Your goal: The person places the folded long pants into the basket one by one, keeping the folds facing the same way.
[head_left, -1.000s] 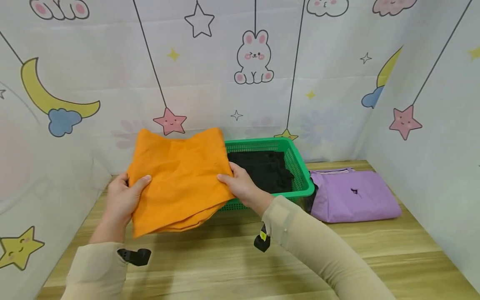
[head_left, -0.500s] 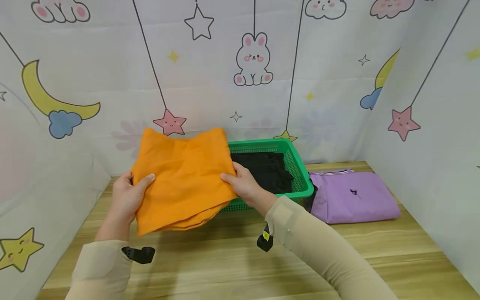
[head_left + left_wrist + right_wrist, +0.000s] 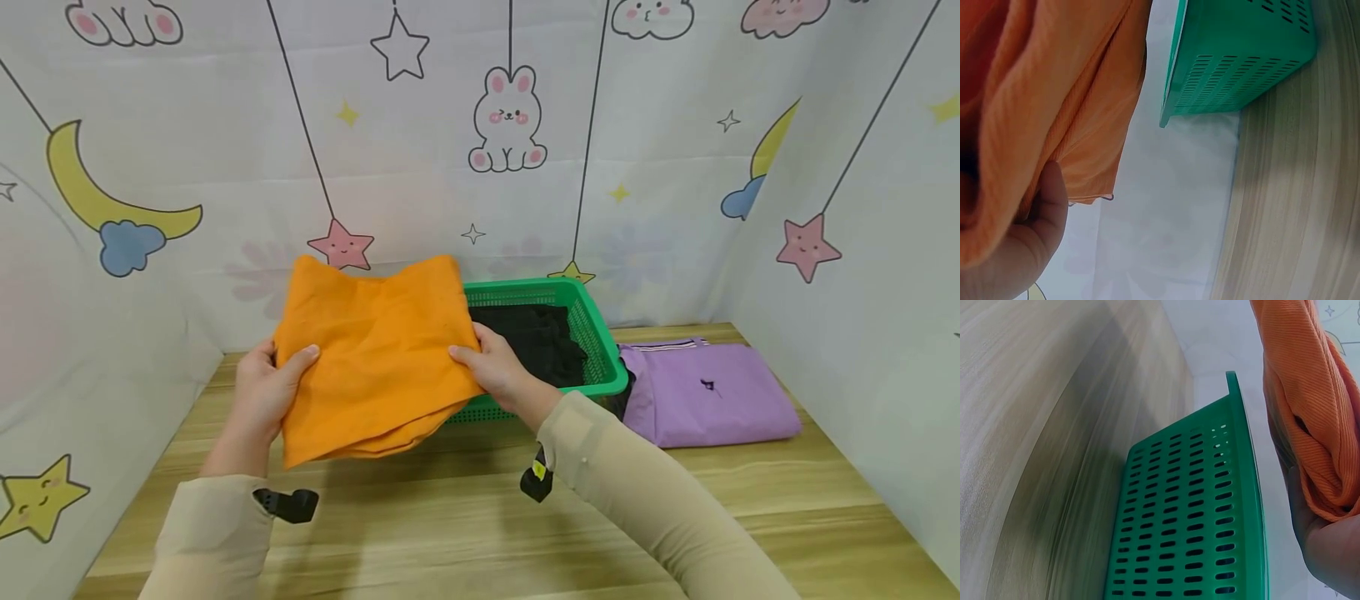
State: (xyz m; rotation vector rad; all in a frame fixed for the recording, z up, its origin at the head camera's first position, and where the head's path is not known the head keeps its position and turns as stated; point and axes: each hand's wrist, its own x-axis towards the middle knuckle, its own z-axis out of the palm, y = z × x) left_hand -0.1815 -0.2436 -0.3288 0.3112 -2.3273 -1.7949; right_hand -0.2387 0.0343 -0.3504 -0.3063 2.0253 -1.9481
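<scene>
A folded orange cloth garment is held up in the air between both hands, its layers showing along the lower edge. My left hand grips its left side, thumb on the front face and fingers behind. On the right side my right hand pinches it the same way. Ribbed folds of the orange garment show in the right wrist view. Behind it to the right, a green plastic basket holds folded black cloth; the garment covers the basket's left part in the head view.
A folded purple garment with a striped edge lies on the wooden table, right of the basket. White fabric walls with cartoon prints stand behind and at both sides. Small black cameras sit on the wrists.
Both hands have moved slightly to the right together with the orange garment, which now overlaps a bit more of the basket. The basket and purple garment stay in place.
</scene>
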